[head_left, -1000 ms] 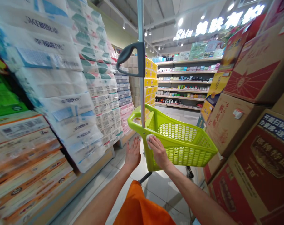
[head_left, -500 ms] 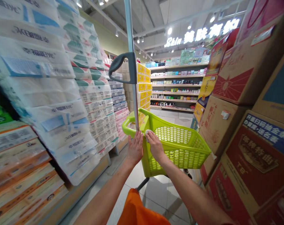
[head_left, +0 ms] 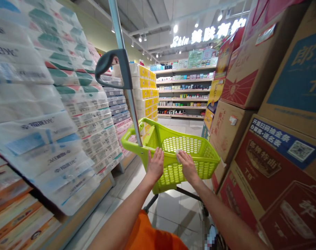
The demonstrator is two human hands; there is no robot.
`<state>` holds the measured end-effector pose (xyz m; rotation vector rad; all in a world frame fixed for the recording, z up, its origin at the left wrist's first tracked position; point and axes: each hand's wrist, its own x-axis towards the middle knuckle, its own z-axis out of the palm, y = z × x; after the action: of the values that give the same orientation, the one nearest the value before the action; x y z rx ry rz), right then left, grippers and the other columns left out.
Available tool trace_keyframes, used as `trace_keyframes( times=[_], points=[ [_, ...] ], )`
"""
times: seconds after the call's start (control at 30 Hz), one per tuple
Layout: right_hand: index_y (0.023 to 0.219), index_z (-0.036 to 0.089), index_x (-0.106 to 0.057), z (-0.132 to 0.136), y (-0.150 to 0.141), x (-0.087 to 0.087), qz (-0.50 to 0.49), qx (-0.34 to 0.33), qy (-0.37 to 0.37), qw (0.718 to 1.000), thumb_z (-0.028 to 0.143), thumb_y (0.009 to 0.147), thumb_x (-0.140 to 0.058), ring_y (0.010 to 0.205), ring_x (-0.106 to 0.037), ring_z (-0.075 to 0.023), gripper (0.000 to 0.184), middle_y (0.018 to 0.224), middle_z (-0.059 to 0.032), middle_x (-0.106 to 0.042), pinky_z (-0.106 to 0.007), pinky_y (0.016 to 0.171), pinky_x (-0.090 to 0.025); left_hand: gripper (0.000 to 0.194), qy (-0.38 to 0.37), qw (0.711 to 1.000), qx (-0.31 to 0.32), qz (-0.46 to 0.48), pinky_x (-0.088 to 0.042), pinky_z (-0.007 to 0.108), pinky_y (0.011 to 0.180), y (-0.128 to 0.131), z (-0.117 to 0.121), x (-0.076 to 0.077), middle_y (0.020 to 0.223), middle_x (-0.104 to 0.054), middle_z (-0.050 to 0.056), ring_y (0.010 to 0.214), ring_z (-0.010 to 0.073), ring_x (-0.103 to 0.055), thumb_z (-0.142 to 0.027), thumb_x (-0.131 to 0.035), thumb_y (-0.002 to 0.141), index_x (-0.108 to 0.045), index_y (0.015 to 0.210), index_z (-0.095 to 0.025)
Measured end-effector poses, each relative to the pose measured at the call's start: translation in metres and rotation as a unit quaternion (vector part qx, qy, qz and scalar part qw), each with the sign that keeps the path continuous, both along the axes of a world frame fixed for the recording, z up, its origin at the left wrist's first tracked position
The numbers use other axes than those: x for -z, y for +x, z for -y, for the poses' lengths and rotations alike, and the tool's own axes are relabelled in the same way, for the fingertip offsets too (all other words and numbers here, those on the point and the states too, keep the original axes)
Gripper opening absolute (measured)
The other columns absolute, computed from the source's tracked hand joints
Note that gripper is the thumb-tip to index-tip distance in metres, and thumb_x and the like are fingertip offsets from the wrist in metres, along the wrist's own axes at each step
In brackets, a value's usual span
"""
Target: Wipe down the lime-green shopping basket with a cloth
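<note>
I can't tell what the small white thing (head_left: 177, 151) is under the right hand (head_left: 188, 167) on the lime-green basket (head_left: 168, 171). Below the basket, orange cloth (head_left: 150, 234) runs off my frame and a pixelated patch (head_left: 208, 236) blurs detail; beyond it, shelf goods (head_left: 182, 92) are too small to read.

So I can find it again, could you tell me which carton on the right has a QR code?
The red carton, whose blue top banner holds the code; the brown carton beside it shows none.

Left of the lime-green plastic mesh shopping cart (head_left: 173, 133) rise tall stacks of white plastic-wrapped paper-roll packs (head_left: 43, 114). Right of it stand stacked brown cardboard cartons (head_left: 238, 80). Beyond it run long white store shelves (head_left: 184, 92).
</note>
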<state>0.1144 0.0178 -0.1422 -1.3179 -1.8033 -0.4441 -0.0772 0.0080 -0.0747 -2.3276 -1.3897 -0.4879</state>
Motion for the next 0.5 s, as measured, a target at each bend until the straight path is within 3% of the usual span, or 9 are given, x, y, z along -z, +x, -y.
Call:
trace_keyframes(
  times=[0.13,0.33,0.5],
  points=[
    [0.109,0.017,-0.06,0.005,0.058,0.015,-0.046,0.13,0.007,0.99,0.0,0.075,-0.03,0.117,-0.046,-0.0232,0.048,0.12,-0.0116,-0.056,-0.045,0.096,-0.035,0.056,-0.012,1.0,0.013,-0.002,-0.005,0.057,0.107,0.01,-0.002,0.004,0.138,-0.036,0.013,0.132,0.0251,-0.024,-0.012,-0.036,0.074,-0.037,0.13,-0.008],
    [0.109,0.018,-0.06,0.001,0.066,0.02,0.011,0.055,0.015,0.998,0.001,0.076,-0.031,0.121,-0.041,-0.0206,0.047,0.121,-0.0088,-0.056,-0.041,0.097,-0.037,0.057,-0.029,0.999,0.025,0.005,-0.006,0.055,0.107,0.029,-0.004,0.01,0.138,-0.036,0.013,0.131,0.0244,-0.026,-0.012,-0.036,0.073,-0.038,0.13,-0.008],
    [0.109,0.015,-0.059,0.011,0.139,0.035,-0.069,0.182,0.014,0.981,0.006,0.078,-0.031,0.119,-0.042,-0.0248,0.043,0.119,-0.0139,-0.055,-0.046,0.097,-0.036,0.062,-0.018,1.0,0.024,0.002,-0.006,0.056,0.107,0.03,-0.004,0.016,0.14,-0.033,0.012,0.132,0.0248,-0.024,-0.012,-0.038,0.071,-0.034,0.132,-0.01]
  ],
)
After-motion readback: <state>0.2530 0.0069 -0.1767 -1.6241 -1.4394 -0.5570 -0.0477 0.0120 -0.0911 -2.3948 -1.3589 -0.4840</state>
